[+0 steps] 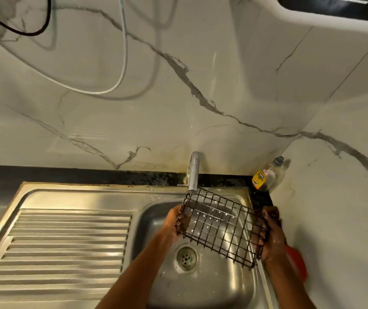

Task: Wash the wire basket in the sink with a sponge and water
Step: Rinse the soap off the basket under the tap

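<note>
1. Head view, landmark = faucet [193, 172]. The wire basket [219, 226] is held tilted just below and in front of the faucet spout, above the sink [212, 286] bowl, not resting on it.
2. Risk: the basket could slip into the bowl. Likely cause: wet wire and wet fingers, with the grip only at the two ends.
3. Risk: splashing onto the counter and wall beside the faucet. Likely cause: water striking the angled mesh. Droplets are seen on the wires, but a running stream cannot be confirmed.
4. Risk: fingers could get caught in the grid during scrubbing, since fingers are threaded close to the wires.
5. Left hand [175, 224]: fingers curled round the basket's left end, below-left of the faucet; it is grasping the basket.
6. Right hand [272, 237]: fingers curled against the basket's right end, below-right of the faucet; a dark brownish thing, judged to be the sponge [270, 211], is pinned at the fingertips. Exact grip cannot be told.
7. A bottle [266, 175] stands right of the faucet in the corner.
8. A red object [297, 263] lies behind the right wrist; identity unclear.
</note>
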The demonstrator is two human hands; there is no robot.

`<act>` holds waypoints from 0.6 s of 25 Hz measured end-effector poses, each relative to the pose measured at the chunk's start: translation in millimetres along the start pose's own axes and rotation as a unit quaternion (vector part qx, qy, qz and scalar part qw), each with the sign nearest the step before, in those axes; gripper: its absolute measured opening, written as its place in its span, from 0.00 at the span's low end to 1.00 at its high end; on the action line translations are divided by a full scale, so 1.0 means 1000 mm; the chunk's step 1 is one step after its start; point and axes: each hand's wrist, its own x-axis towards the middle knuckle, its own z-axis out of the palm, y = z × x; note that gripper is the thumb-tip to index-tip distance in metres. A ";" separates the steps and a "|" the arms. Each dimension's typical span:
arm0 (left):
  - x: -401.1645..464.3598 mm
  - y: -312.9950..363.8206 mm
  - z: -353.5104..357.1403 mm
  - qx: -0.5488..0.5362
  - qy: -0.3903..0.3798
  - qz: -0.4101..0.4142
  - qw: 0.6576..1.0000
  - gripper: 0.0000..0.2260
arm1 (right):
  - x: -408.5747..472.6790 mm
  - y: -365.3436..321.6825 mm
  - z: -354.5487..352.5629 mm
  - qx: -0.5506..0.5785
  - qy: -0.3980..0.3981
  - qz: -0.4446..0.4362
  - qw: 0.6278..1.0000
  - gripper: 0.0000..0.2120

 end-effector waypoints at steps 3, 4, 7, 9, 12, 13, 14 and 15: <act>-0.007 -0.002 -0.044 -0.010 -0.075 0.008 0.997 0.29 | 0.023 0.031 0.000 -0.086 0.011 0.055 0.995 0.18; -0.007 -0.002 -0.056 -0.013 -0.080 0.008 0.997 0.31 | 0.030 0.038 0.006 -0.104 0.020 0.072 0.992 0.16; -0.029 0.003 -0.085 -0.081 -0.105 0.047 0.990 0.33 | 0.056 0.063 0.042 -0.113 0.011 0.138 0.984 0.18; -0.047 0.010 -0.099 -0.124 -0.116 0.069 0.983 0.34 | 0.075 0.081 0.070 -0.191 0.015 0.182 0.965 0.23; -0.070 0.018 -0.121 -0.137 -0.105 0.112 0.979 0.23 | 0.093 0.106 0.112 -0.302 0.064 0.184 0.933 0.15; -0.076 0.019 -0.127 -0.137 -0.091 0.125 0.978 0.23 | 0.097 0.113 0.125 -0.307 0.087 0.166 0.933 0.11; -0.082 0.021 -0.133 -0.132 -0.069 0.134 0.980 0.25 | 0.101 0.120 0.137 -0.277 0.097 0.155 0.943 0.08; -0.088 0.020 -0.140 -0.118 -0.042 0.142 0.982 0.27 | 0.105 0.127 0.146 -0.230 0.101 0.150 0.956 0.07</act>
